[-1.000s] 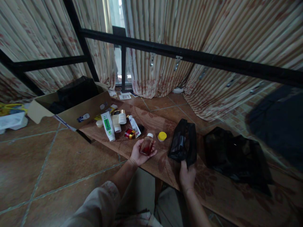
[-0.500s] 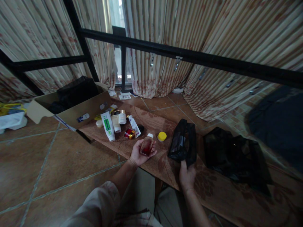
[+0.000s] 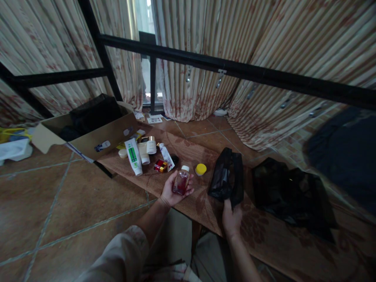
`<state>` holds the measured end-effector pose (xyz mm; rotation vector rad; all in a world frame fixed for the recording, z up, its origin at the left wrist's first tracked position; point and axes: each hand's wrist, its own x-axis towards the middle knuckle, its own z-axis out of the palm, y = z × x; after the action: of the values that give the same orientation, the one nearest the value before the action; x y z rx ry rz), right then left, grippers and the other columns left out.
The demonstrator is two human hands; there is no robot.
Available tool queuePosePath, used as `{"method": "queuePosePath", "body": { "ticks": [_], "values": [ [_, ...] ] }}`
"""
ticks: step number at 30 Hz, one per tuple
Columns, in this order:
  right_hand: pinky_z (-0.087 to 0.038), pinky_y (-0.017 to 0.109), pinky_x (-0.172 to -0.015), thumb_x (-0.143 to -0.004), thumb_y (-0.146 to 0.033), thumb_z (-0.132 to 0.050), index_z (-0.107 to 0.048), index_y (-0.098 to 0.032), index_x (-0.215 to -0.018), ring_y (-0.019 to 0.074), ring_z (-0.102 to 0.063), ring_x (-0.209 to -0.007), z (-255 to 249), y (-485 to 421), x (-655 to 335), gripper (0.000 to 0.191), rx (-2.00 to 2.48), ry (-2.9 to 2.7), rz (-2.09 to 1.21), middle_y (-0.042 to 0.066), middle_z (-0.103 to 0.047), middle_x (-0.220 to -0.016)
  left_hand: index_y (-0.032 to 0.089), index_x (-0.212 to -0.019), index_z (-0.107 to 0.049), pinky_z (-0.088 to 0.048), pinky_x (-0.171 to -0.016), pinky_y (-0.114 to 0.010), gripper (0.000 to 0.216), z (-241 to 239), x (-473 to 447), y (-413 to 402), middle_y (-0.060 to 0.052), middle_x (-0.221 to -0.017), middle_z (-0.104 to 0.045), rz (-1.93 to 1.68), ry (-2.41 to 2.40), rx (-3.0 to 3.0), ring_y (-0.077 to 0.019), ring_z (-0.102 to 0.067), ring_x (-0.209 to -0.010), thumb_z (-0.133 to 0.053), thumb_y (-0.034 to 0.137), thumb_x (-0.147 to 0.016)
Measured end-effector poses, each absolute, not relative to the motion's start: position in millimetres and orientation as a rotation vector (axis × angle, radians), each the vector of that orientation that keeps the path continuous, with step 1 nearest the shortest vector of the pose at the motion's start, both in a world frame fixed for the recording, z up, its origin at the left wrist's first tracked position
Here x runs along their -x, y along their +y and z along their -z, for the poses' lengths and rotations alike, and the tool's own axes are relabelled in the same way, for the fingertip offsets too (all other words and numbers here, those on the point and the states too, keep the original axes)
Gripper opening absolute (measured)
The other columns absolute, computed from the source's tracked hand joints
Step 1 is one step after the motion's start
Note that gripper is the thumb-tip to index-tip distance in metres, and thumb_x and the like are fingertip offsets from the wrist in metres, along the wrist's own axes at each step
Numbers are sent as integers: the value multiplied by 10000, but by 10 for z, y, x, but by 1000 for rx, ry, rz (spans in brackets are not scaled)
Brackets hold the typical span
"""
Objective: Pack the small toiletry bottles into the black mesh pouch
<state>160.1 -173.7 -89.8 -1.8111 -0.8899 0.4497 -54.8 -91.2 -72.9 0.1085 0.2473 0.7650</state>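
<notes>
A small clear bottle (image 3: 181,183) of red liquid with a white cap lies tilted in my left hand (image 3: 169,193), whose fingers curl round it. My right hand (image 3: 232,217) grips the near end of a black mesh pouch (image 3: 225,176); its fingertips are partly hidden by the pouch. Between the two hands sits a yellow-lidded jar (image 3: 200,169). Left of the bottle lie a red and gold jar (image 3: 161,166), a white floral tube (image 3: 166,156) and a dark round item (image 3: 174,159). Farther left are a white and green tube (image 3: 134,157) and a white jar (image 3: 151,146).
All this rests on a brown cloth-covered bench (image 3: 179,145). An open cardboard box (image 3: 88,145) with black material inside stands at its left end. More black mesh (image 3: 290,192) lies on the right. A black metal rail (image 3: 188,55) crosses before striped curtains (image 3: 205,27).
The bottle tilts slightly differently in my left hand, and its red liquid has shifted. My right hand stays on the black pouch. Otherwise only a tiny camera shift shows.
</notes>
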Motion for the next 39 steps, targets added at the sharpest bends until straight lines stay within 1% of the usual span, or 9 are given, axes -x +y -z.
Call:
{"method": "queuePosePath", "body": {
  "ticks": [4,8,11,14,18,24,29,35,39],
  "values": [
    [-337,372,-975,-778,-514,-490,-543,-84,-1223,287,-476,-1191,872,-1743,-1591,621,1797,-904,-423,178,-555,-1243,60,-1144,-562,-439,-784,-370,602,729,540,-923,-97,-799,-583,-777,272,-124,-163,-538,-688,-404,542,-819],
    [-344,377,-963,-764,-529,-495,-557,-61,-1203,302,-482,-1180,874,-1743,-1591,644,1842,-875,-435,195,-581,-1200,73,-1139,-570,-443,-760,-363,593,736,535,-931,-94,-780,-588,-785,286,-160,-166,-547,-682,-403,543,-819],
    [-354,371,-952,-763,-533,-492,-566,-65,-1194,297,-498,-1162,885,-1740,-1593,641,1841,-873,-425,187,-601,-1174,77,-1131,-578,-441,-752,-370,589,739,532,-937,-88,-769,-586,-788,286,-179,-160,-540,-653,-413,544,-811],
    [-361,366,-948,-759,-528,-499,-557,-70,-1205,292,-501,-1159,883,-1738,-1593,642,1826,-874,-425,179,-601,-1176,75,-1126,-583,-439,-751,-373,588,738,530,-942,-89,-768,-585,-792,290,-184,-159,-539,-649,-427,541,-804],
    [-344,371,-969,-772,-515,-493,-537,-81,-1228,289,-478,-1187,862,-1742,-1587,631,1828,-886,-432,178,-567,-1227,73,-1129,-582,-437,-751,-371,587,731,530,-944,-88,-765,-581,-787,288,-179,-155,-535,-648,-430,537,-803],
    [-355,373,-957,-765,-520,-505,-560,-67,-1199,298,-495,-1167,858,-1744,-1584,630,1828,-872,-438,187,-604,-1169,62,-1129,-579,-440,-747,-352,583,715,532,-943,-84,-749,-576,-795,276,-174,-149,-528,-647,-412,524,-815],
    [-344,376,-969,-768,-531,-496,-552,-82,-1213,295,-486,-1178,876,-1739,-1592,635,1837,-881,-432,186,-575,-1214,62,-1126,-578,-447,-743,-350,591,703,537,-940,-92,-766,-579,-785,273,-171,-152,-527,-660,-403,533,-814],
    [-365,387,-950,-760,-541,-494,-584,-88,-1170,298,-506,-1157,884,-1739,-1600,618,1856,-872,-437,179,-596,-1185,59,-1124,-576,-455,-746,-349,583,695,535,-934,-96,-782,-580,-770,273,-145,-157,-531,-674,-405,524,-818],
    [-352,389,-964,-760,-543,-491,-582,-82,-1172,298,-498,-1165,877,-1742,-1595,625,1862,-869,-437,184,-591,-1191,55,-1103,-582,-457,-762,-348,542,696,530,-916,-100,-778,-579,-776,284,-112,-167,-545,-710,-413,490,-827]
  ]
}}
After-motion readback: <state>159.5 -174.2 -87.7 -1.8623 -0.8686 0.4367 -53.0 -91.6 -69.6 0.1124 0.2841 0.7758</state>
